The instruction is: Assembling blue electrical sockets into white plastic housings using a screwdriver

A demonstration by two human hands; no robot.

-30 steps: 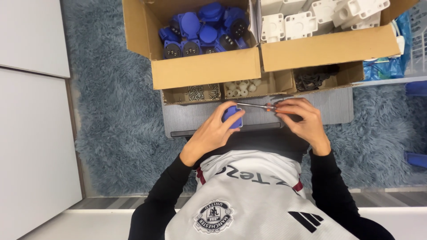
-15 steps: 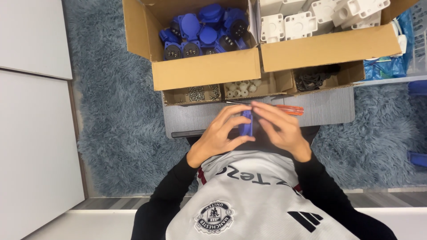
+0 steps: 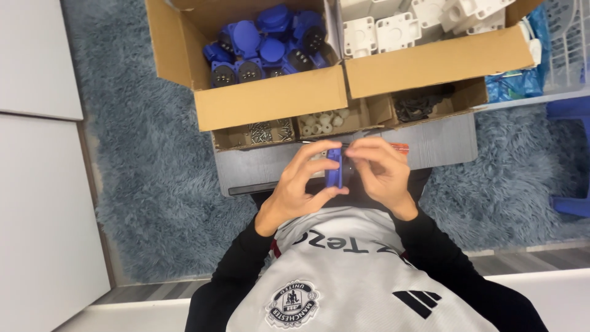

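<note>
Fingers of the left hand (image 3: 302, 184) and right hand (image 3: 376, 171) closed together on a blue socket part (image 3: 334, 167), held edge-on just above the grey tray (image 3: 442, 144). Judging by this, fitting was in hand; the next move called for steady alignment. Beyond the tray sat a box of blue sockets (image 3: 264, 101), with small screws (image 3: 265, 132) between.
</note>
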